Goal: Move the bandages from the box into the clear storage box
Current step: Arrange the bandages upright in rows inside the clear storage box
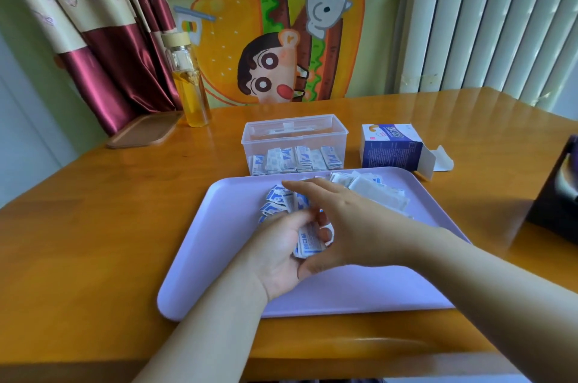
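Glossy orange-brown wooden table [93, 226], bearing all items.

Lilac plastic tray [359, 289], rectangular, at the near centre.

Clear plastic storage box [294, 138], lidless, just beyond the tray. Partly filled.

Blue-and-white cardboard box [391, 151], on its side to the right, flap open.

Wrapped bandages, three lots:
- Row in the storage box [297, 159], standing on edge, long axes roughly upright.
- Loose heaps on the tray [276, 199], pointing every way.
- Small stack [308, 240], long axis running roughly away from the viewer.

Handling, judged:
- Very light, thin, flexible paper wrappers.
- Slippery against one another, prone to fanning.
- Best squared into a stack and pinched across the short sides.

Left hand [281, 254], palm up over the tray, fingers curled round the small stack.

Right hand [350, 220], close above it, fingers stretched out over the loose heap. No grip evident.
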